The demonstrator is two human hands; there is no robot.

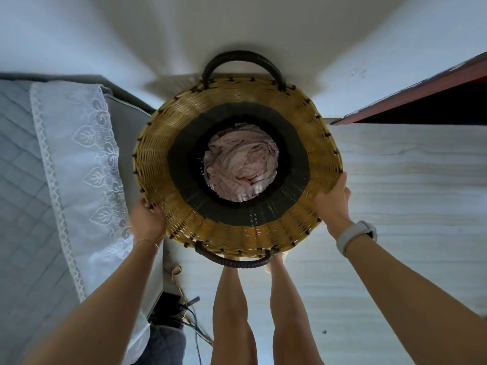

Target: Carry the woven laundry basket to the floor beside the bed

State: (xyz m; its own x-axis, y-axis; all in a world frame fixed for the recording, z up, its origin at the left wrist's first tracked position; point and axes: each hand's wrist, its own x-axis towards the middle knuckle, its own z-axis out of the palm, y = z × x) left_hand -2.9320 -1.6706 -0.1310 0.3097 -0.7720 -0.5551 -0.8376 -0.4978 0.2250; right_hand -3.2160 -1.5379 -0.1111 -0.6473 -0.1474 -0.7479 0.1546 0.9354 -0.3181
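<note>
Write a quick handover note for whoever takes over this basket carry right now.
Left hand grips the woven basket rim on the bed side; right hand grips the opposite rim.
Pinkish laundry sits inside. Both handles are unused.
Bed is to the left, with pale wood floor below.
Done: basket brought beside the bed.
Left: whether it touches the floor can't be told; set it down and release.

Pale plank floor (pixel 408 180), white wall (pixel 237 27), lace-covered bed (pixel 39 167)
</note>
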